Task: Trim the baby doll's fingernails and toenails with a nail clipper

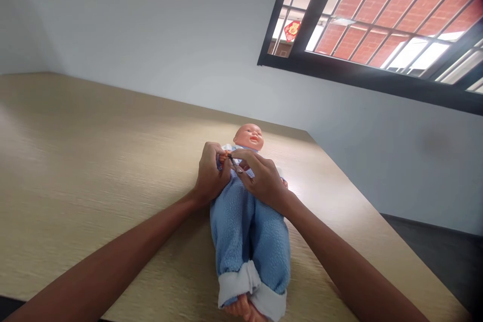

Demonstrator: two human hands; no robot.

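A baby doll (251,211) in blue fleece clothes with white turned-up cuffs lies on its back, its bare feet towards me. My left hand (212,173) is closed round the doll's small hand (223,156), holding it over the chest. In my right hand (262,176), pinched between thumb and fingers, is a small silvery nail clipper (236,165). Its dark tip is at the doll's fingers; whether it touches them I cannot tell. The doll's other hand (285,183) shows partly beside my right wrist. My hands hide much of the doll's chest.
The doll lies on a pale wooden table (113,161), whose right edge slopes down towards the dark floor (433,256). Behind the table stands a white wall (151,25). A dark-framed, barred window (377,20) is at the upper right.
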